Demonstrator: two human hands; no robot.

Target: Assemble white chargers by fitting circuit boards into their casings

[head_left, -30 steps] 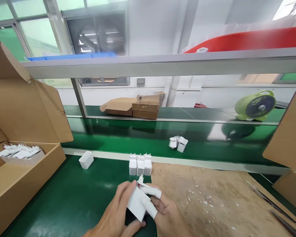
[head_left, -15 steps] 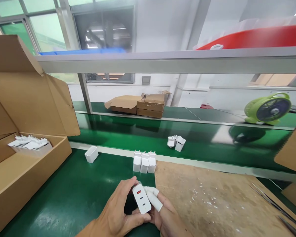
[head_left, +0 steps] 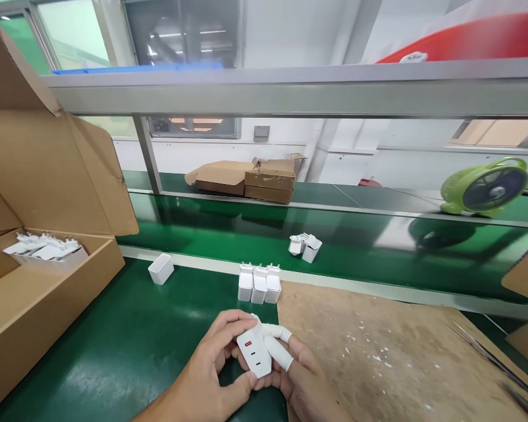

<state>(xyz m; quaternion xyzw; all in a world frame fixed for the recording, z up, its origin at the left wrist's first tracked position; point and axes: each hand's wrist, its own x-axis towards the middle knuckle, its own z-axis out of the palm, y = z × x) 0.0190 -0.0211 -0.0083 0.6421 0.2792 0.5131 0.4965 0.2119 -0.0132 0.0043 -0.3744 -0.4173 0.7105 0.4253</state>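
Between both hands is a white charger (head_left: 254,353), its port face with one red slot and two small dark slots turned toward me. My left hand (head_left: 217,366) grips it from the left, fingers over its top and thumb at the lower edge. On the other side my right hand (head_left: 293,366), with white covers on two fingers, closes on it too. Just beyond stand three white chargers (head_left: 259,285) in a row, prongs upward. Off to the left sits a white open-topped casing (head_left: 161,269).
A cardboard box (head_left: 53,305) holding several white chargers (head_left: 46,249) stands at left. More white pieces (head_left: 305,247) lie on the green belt (head_left: 211,237). Tweezers (head_left: 493,357) rest on the brown board (head_left: 378,357) at right. A green fan (head_left: 484,187) stands behind.
My left fingers have moved over the charger's top, and its face has turned slightly. The whole view has tilted down a little.
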